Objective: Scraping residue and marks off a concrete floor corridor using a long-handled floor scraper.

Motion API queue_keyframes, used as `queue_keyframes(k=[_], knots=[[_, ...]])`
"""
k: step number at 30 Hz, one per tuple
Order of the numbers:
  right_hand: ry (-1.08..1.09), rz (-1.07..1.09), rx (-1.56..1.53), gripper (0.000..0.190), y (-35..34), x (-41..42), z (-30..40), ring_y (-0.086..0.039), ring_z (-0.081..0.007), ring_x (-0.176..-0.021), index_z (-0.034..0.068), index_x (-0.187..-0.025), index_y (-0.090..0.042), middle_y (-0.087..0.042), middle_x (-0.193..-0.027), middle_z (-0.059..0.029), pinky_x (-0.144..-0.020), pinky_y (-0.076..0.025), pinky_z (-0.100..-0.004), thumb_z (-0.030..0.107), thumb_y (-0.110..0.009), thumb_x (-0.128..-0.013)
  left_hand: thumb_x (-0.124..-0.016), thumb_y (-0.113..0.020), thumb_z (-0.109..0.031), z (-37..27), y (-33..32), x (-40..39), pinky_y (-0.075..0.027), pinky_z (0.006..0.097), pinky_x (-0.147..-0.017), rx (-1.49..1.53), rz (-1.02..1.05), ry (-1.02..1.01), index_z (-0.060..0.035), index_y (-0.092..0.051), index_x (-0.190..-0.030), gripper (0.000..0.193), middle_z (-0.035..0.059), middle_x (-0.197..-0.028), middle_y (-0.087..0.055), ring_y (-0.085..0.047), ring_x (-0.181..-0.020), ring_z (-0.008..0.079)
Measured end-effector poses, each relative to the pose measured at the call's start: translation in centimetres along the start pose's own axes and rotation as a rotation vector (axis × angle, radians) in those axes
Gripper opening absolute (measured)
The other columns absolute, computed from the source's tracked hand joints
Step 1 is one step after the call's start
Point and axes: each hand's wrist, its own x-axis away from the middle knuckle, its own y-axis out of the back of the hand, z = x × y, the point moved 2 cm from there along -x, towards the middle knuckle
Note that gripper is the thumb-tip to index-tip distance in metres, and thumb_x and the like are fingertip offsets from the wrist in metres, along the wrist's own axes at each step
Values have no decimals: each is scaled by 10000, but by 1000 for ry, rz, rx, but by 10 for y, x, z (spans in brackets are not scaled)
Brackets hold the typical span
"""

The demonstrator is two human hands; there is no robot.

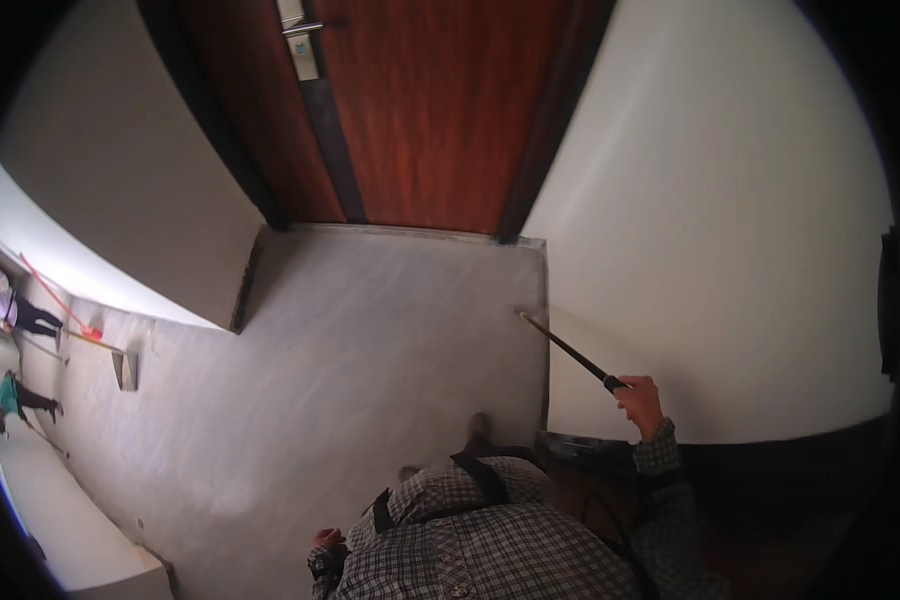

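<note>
My right hand [640, 405] grips the upper end of a dark long-handled tool [570, 349], held out low beside the right wall. The tool slants away to the floor, where its small, blurred head meets the concrete close to the foot of that wall. What kind of head it is cannot be made out. My left hand [328, 537] hangs at my side near the lower edge, fingers partly curled and partly hidden by the checked sleeve. No object shows in it. Under the tool lies the grey concrete floor [360, 322].
Ahead stands a reddish-brown wooden door [427, 112] with a metal lever handle [302, 28]. A white wall [705, 225] borders the right; a wall corner [232, 319] juts in left. Farther left are two people, a red broom [90, 331] and a long-handled dustpan [125, 371].
</note>
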Motion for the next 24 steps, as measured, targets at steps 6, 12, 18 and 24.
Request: queue_keyframes(k=[6,12,18,24], knots=[[-12,-57,36,359,-34,-55,-39,-492,-162,-367,-35,-990,-566,-541,-514,-101,-365,-396,-272,122,-525,-671,-739,-577,-205,-53,-14,-11,-493,382,-478,-69,32,-68,-1,-505,-980,324,148,-759,-592,-571,-554,237],[-73,71,98,358,22,-17,-9,-467,-147,-352,-43,-993,-561,-528,-506,-82,-353,-385,-260,98,-525,-667,-767,-546,-212,-99,-10,-14,-489,368,-433,63,22,-175,-16,-489,-1004,314,136,-759,-577,-554,-531,219],[-61,30,75,268,18,-82,20,-461,-139,-372,-28,-909,-572,-520,-521,-75,-363,-387,-254,94,-513,-678,-763,-548,-194,-93,-44,-14,-478,355,-438,-101,104,-32,-6,-488,-1008,314,155,-778,-586,-545,-511,219],[-107,76,148,242,35,-91,47,-447,-133,-357,-27,-902,-553,-494,-502,-54,-321,-351,-264,96,-511,-697,-771,-537,-194,-94,-31,3,-483,372,-429,-26,0,23,-5,-482,-1010,309,147,-765,-575,-542,-508,230]])
